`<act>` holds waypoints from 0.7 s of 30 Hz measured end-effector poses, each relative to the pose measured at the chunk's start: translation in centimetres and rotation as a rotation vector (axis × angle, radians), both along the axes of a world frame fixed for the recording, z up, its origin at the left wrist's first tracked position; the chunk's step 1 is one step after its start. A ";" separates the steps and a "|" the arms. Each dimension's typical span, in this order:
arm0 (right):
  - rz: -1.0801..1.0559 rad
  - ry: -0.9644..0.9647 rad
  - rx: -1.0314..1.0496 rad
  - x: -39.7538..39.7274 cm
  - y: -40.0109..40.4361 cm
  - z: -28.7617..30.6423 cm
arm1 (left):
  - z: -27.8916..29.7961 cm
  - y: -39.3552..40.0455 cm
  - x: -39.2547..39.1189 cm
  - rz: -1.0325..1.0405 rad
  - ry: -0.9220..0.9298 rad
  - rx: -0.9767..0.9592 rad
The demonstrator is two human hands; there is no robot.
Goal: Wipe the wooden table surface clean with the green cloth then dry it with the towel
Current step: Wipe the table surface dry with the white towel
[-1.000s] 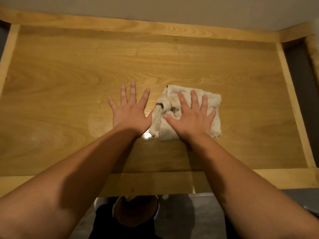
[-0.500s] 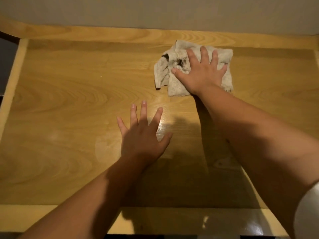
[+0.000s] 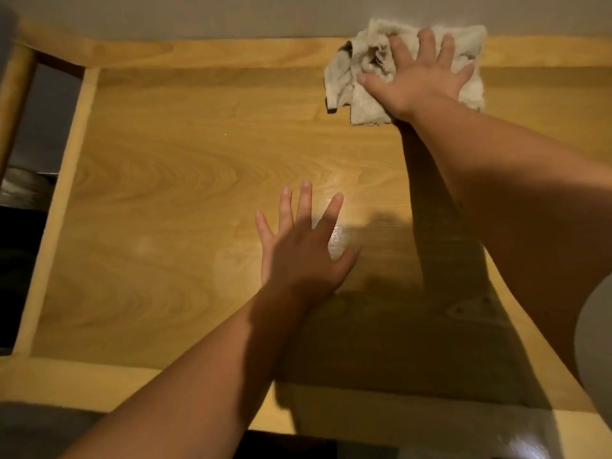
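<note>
Beige towel (image 3: 371,104) upper right of frame, flattened under spread right hand (image 3: 420,81) against table (image 3: 165,180) far rim, likely for drying. Left hand (image 3: 304,253) splayed mid-frame, bracing, holding nothing.

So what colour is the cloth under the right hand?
Off-white with dark smudges, the towel shows best in the head view.

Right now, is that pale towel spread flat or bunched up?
Bunched. The towel shows folds and dark creases, crumpled under the flat right hand at the table's far edge.
</note>
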State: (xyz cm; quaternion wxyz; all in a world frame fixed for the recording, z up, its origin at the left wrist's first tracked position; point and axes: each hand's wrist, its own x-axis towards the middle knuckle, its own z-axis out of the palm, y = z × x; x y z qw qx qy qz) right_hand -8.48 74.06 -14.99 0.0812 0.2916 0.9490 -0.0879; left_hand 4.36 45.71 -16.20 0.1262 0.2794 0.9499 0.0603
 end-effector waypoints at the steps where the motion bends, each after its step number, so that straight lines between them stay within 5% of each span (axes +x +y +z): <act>1: 0.007 0.000 -0.001 0.5 -0.3 -0.1 | 0.0 0.0 0.1 0.006 0.003 -0.004; 21: 0.000 -0.042 -0.015 21.7 -10.8 0.3 | 0.1 0.0 -0.4 -0.009 0.007 -0.045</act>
